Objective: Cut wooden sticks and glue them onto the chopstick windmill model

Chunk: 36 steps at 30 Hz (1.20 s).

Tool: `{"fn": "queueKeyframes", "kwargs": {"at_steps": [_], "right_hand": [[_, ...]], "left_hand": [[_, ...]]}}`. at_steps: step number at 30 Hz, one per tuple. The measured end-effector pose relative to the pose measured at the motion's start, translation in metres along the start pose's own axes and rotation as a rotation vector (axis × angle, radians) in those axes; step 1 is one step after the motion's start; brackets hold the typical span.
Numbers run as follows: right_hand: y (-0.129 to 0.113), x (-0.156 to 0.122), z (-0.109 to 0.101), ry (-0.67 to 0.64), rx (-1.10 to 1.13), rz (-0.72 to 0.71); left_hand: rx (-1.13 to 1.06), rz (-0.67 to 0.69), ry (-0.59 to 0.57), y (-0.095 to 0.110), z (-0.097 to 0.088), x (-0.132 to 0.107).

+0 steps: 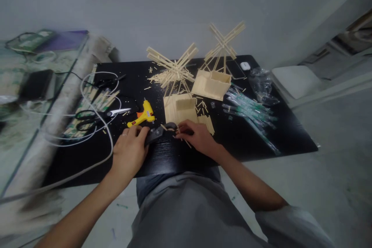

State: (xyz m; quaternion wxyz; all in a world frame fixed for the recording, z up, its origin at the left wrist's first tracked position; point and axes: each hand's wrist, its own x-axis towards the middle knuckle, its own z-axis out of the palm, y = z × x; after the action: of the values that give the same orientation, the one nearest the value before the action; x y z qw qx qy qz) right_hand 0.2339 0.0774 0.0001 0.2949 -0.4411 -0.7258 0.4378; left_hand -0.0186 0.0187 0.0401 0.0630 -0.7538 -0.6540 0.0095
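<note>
left grip (128,149): closed on one end of the dark tool (155,133), over the bench (232,143)
right grip (199,137): fingers pinching a thin stick (187,143), near the tool's other end
nearer stick model (176,112): just beyond both hands
farther stick model (207,83): behind it, with a box-shaped part whose inside is hard to see
clear sleeves (252,108): piled at right, green-marked, contents unclear
clear bag (263,85): crumpled behind the sleeves
white case (245,66): closed, marking too small to read
yellow glue gun (143,114): near the left grip, pale label unreadable
</note>
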Motion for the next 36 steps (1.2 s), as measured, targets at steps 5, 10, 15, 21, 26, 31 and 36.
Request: {"fn": "queueKeyframes", "kwargs": {"at_steps": [5, 10, 15, 21, 26, 31, 36], "right_hand": [[0.000, -0.015, -0.020, 0.018, -0.097, 0.059], [0.004, -0.025, -0.014, 0.009, -0.210, 0.095], [-0.007, -0.029, -0.016, -0.011, -0.225, 0.075], [-0.032, -0.028, -0.028, -0.401, 0.263, -0.087], [-0.027, -0.022, -0.016, -0.397, 0.386, -0.007], [-0.017, -0.023, -0.009, -0.365, 0.400, 0.055], [-0.013, -0.027, -0.006, -0.357, 0.449, 0.114]], "left_hand": [[-0.175, -0.071, -0.043, -0.009, 0.008, -0.005], [-0.379, 0.002, -0.193, -0.002, 0.004, -0.013], [-0.504, 0.030, -0.308, 0.001, -0.004, -0.014], [-0.498, 0.046, -0.388, 0.009, -0.006, -0.013], [-0.476, 0.068, -0.384, 0.016, -0.005, -0.017], [-0.423, 0.060, -0.383, 0.018, 0.000, -0.020], [-0.401, 0.042, -0.405, 0.022, -0.001, -0.018]]}}
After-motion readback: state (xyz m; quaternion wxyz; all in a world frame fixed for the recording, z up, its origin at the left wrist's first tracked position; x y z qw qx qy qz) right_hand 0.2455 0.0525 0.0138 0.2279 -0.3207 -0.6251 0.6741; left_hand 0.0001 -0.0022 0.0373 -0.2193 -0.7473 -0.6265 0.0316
